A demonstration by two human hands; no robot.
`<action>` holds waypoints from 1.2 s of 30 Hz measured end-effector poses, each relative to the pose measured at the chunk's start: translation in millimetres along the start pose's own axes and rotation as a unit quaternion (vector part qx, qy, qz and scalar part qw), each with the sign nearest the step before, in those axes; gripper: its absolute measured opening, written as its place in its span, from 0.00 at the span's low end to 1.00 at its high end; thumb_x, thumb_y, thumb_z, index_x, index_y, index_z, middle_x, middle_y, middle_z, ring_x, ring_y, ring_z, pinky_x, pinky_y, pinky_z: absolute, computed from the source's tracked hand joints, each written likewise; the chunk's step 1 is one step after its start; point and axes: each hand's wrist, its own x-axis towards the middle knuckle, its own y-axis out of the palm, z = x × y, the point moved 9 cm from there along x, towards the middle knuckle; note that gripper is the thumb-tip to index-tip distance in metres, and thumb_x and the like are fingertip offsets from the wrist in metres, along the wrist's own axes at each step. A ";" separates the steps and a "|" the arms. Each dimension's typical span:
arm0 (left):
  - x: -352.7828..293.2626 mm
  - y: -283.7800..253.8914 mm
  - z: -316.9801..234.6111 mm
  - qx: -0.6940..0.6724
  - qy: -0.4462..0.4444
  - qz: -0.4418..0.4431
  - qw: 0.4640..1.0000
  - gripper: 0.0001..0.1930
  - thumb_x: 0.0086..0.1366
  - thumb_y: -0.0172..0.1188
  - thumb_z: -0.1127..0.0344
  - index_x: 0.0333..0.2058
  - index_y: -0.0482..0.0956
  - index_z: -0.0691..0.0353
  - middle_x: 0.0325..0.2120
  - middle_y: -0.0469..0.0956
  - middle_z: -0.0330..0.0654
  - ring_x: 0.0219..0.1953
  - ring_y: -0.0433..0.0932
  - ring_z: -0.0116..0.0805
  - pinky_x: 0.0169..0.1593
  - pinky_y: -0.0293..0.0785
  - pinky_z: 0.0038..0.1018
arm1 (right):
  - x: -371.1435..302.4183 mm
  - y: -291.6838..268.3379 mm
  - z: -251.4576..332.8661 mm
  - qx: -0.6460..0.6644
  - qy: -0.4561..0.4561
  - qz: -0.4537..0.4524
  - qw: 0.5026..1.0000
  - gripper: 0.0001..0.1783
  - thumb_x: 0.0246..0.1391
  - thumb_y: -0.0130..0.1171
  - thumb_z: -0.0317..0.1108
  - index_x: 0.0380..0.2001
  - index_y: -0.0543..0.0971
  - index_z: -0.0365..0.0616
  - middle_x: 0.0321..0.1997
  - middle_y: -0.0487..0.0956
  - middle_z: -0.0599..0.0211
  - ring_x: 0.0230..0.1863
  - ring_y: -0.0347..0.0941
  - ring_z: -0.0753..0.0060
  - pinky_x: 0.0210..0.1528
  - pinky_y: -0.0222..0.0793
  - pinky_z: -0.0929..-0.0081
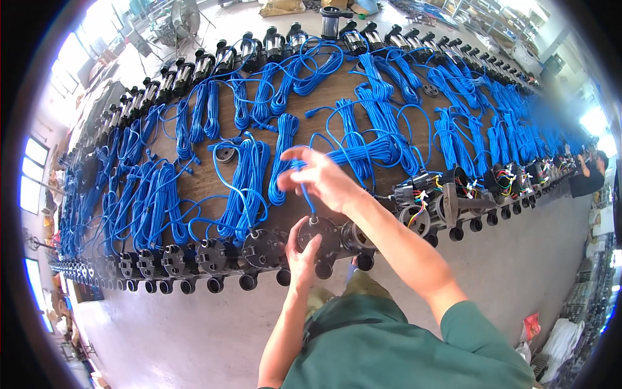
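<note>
My left hand is closed around the left edge of a round black end cap at the table's near edge. A thin blue cable rises from this cap toward my right hand. That hand is raised above the cap, its fingers curved and apart, with no grip on anything visible. Under and behind its fingers lie coiled blue cable bundles. Left of the held cap is a similar black cap with its own blue cable. To its right stands an open housing.
Many blue cable coils cover the brown tabletop. Silver-and-black cylinders line the far edge. Open housings with coloured wires continue along the near edge to the right. Another person is at the far right. A standing fan is behind.
</note>
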 end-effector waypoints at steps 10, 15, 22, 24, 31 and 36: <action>7.5 -5.6 5.8 0.045 0.018 -0.012 0.999 0.27 0.61 0.65 0.66 0.59 0.76 0.64 0.48 0.81 0.43 0.50 0.78 0.32 0.58 0.74 0.32 | -110.6 -123.7 80.0 -0.489 -0.130 -0.285 0.815 0.23 0.73 0.55 0.40 0.65 0.74 0.41 0.43 0.89 0.58 0.44 0.86 0.66 0.51 0.79 0.68; 14.7 -0.8 5.4 0.029 0.026 0.011 0.999 0.29 0.59 0.65 0.66 0.59 0.76 0.65 0.47 0.82 0.44 0.49 0.79 0.32 0.58 0.75 0.31 | -272.0 -277.5 68.4 -0.744 -0.037 -0.379 0.549 0.23 0.58 0.54 0.21 0.57 0.77 0.38 0.54 0.83 0.52 0.55 0.78 0.51 0.59 0.72 0.55; 11.4 -4.2 12.1 0.050 0.062 -0.010 0.997 0.32 0.59 0.68 0.61 0.61 0.73 0.67 0.58 0.77 0.49 0.59 0.76 0.38 0.66 0.70 0.36 | -297.3 -295.2 41.8 -0.856 0.034 -0.331 0.395 0.27 0.40 0.65 0.18 0.48 0.78 0.42 0.52 0.78 0.60 0.60 0.71 0.54 0.60 0.65 0.55; 10.8 -2.7 5.7 0.064 0.060 0.005 0.996 0.33 0.58 0.68 0.60 0.62 0.72 0.67 0.60 0.76 0.50 0.62 0.74 0.40 0.68 0.68 0.38 | -290.3 -302.8 49.0 -0.855 0.074 -0.299 0.417 0.23 0.39 0.66 0.19 0.42 0.77 0.44 0.48 0.79 0.62 0.56 0.73 0.55 0.57 0.66 0.57; 12.3 -5.6 8.1 0.090 0.080 -0.005 0.993 0.34 0.57 0.67 0.58 0.60 0.74 0.70 0.60 0.75 0.51 0.63 0.73 0.43 0.69 0.66 0.41 | -308.1 -229.4 65.1 -0.728 0.064 -0.410 0.546 0.14 0.52 0.73 0.31 0.36 0.76 0.42 0.28 0.81 0.55 0.29 0.78 0.47 0.33 0.70 0.55; 10.2 -5.7 3.6 0.110 0.077 -0.019 0.991 0.34 0.58 0.68 0.55 0.60 0.75 0.70 0.59 0.76 0.50 0.61 0.74 0.43 0.67 0.67 0.40 | -304.1 -132.3 -18.3 -0.447 0.113 -0.354 0.813 0.14 0.62 0.69 0.34 0.48 0.83 0.38 0.35 0.84 0.69 0.32 0.76 0.75 0.38 0.75 0.69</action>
